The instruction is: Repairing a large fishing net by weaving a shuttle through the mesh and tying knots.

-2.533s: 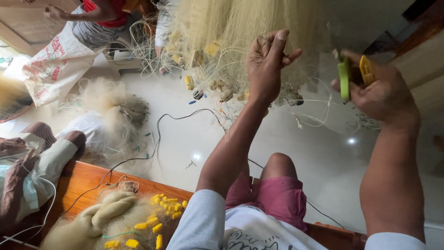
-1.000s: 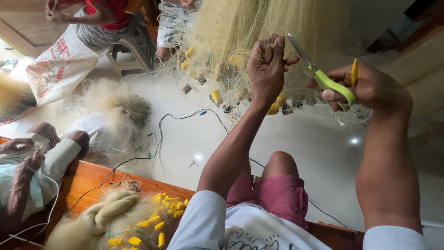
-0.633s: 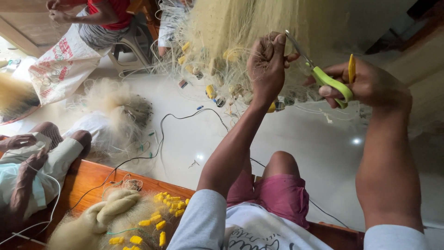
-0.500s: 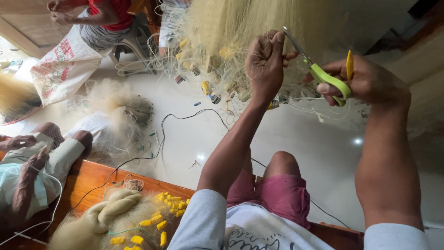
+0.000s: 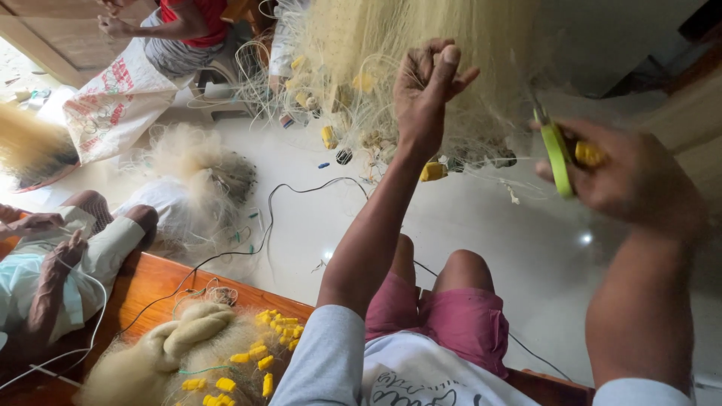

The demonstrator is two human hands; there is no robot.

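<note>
While the left hand (image 5: 427, 90) pinches strands of the hanging net (image 5: 421, 45) with fingers together, the right hand (image 5: 624, 177) grips yellow-green scissors (image 5: 558, 154) just beside it, fingers clamped on the handles.

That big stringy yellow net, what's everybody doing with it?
A seated person lifts the hanging fishing net, pinching its strands with the left hand. The right hand holds green-handled scissors beside it. More net with yellow floats lies heaped on the wooden bench. Other people sit nearby.
</note>
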